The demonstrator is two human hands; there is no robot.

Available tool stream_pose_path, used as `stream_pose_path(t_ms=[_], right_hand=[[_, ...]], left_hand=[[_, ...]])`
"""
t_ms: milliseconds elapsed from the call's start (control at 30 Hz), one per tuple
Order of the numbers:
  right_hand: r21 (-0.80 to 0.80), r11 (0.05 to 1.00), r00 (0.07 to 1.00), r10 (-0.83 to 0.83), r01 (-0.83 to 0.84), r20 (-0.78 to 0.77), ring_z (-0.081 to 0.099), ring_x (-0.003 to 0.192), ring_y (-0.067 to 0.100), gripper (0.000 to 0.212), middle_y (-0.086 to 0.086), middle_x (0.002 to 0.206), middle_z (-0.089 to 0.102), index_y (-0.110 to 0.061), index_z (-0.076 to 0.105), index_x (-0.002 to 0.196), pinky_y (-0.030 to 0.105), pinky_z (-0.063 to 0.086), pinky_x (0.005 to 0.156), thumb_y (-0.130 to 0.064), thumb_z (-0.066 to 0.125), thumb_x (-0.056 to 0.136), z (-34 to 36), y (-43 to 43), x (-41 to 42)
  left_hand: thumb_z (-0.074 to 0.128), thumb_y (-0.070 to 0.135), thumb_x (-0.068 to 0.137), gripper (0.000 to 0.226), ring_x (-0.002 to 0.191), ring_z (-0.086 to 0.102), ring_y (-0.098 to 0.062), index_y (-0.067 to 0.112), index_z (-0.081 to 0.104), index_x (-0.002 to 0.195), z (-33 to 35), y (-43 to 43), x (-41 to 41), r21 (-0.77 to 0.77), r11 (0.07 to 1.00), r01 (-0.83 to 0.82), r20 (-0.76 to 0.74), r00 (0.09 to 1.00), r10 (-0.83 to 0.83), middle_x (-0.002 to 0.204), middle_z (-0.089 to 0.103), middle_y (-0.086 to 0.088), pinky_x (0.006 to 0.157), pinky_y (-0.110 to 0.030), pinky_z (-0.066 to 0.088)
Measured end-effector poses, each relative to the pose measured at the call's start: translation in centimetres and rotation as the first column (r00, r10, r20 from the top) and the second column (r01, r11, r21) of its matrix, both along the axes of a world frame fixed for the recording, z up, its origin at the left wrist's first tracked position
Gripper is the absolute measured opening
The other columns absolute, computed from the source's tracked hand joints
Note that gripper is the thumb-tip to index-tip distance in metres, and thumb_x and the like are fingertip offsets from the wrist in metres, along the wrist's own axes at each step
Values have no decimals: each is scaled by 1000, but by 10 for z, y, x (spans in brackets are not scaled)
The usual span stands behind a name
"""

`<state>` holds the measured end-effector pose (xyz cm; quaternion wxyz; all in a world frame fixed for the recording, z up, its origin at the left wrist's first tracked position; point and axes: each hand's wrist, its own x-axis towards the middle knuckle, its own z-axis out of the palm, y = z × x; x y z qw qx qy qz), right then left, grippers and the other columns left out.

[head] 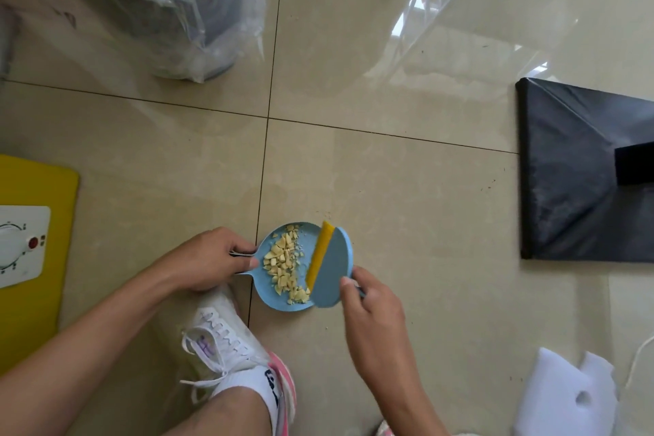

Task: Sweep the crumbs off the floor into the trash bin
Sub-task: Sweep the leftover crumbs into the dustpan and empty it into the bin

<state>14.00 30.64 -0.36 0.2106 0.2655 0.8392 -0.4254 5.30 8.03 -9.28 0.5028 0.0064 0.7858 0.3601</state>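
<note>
**Crumbs gathered in the dustpan**

Left hand (208, 260) fingers clamped on the blue dustpan (283, 301) handle; right hand (368, 301) fingers clamped on the brush (331, 267) (yellow bristles). Crumbs (285, 267) lie in the pan on the floor (407, 188); trash bin (148, 0) at the far-left edge.

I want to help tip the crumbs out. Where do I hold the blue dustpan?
Hold the dustpan by its short handle, coming from the left side, where the left hand grips now. Keep it level; the crumbs lie loose in the shallow pan.
</note>
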Motion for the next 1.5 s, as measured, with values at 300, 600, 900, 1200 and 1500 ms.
stream_pose_path(t_ms=[300,600,900,1200,1500], right_hand=[[-360,857,890,-437,369,-128,19,49,14,21,-4,55,25,-13,79,85,25,18,46,-10,61,96,59,36,-65],[-817,537,866,-490,209,-100,16,37,8,9,-3,51,19,-12,67,75,16,14,41,-15,64,83,113,-14,-191],[-831,556,882,-393,4,-259,18,48,10,13,-1,58,24,-9,65,97,28,14,47,-12,53,101,116,-94,-271],[-807,584,918,-360,85,-164,18,47,9,19,-2,57,25,-12,64,87,29,12,50,-13,52,102,87,-98,-270],[-828,560,924,-334,35,-186,19,48,10,18,-2,58,26,-13,63,88,27,16,47,-17,53,103,82,-103,-264]], left_hand=[[65,39,99,22,40,31,-10,30,84,90,56,-33,-24,183,949,-257,79,966,246,45,42,2,44,-21,29],[78,53,66,45,36,20,-11,18,84,94,167,-69,-88,390,669,-633,74,746,662,43,33,-5,43,-18,14],[60,37,102,31,47,56,-15,16,77,115,178,-93,-168,251,618,-746,-702,300,646,59,66,-1,53,-30,46],[77,10,85,50,35,57,-27,14,71,135,145,-86,-177,-326,700,-635,-945,208,-252,61,70,-7,41,-21,32],[58,28,102,25,55,61,-12,17,80,101,149,-90,-176,292,529,-797,-692,206,691,63,70,0,62,-29,42]])
